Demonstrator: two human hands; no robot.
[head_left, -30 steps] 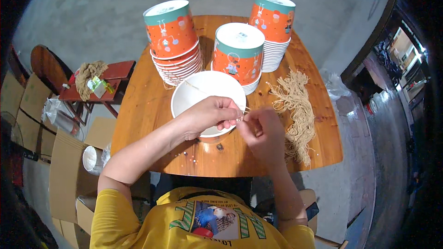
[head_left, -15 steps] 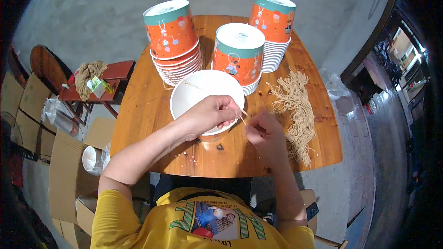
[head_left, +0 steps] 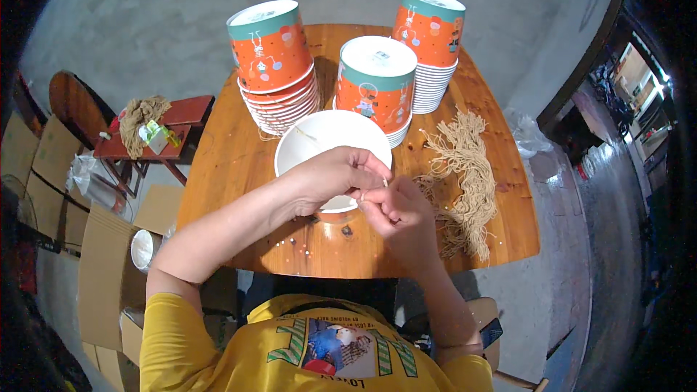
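Near the middle of the table, my left hand [head_left: 340,178] reaches over a white-lined paper bucket [head_left: 298,151] that opens toward me. Its fingers pinch a thin beige cord [head_left: 385,183] at the bucket's right rim. Pressed close to them, my right hand [head_left: 398,212] has its fingers curled together on the same cord; most of the cord is hidden by the fingers. Another bit of string lies against the inside wall of the bucket. To the right of my right hand rests a loose bundle of beige cords [head_left: 470,181].
Three stacks of upturned orange and green paper buckets stand behind: left stack [head_left: 270,51], middle stack [head_left: 375,87], right stack [head_left: 428,36]. Small white beads [head_left: 306,252] dot the wooden table [head_left: 239,167] near its front edge. A red bench [head_left: 185,112] and cardboard boxes [head_left: 102,268] are at left.
My right hand has moved left and up to meet my left hand at the cord. The open bucket has shifted slightly to the right.
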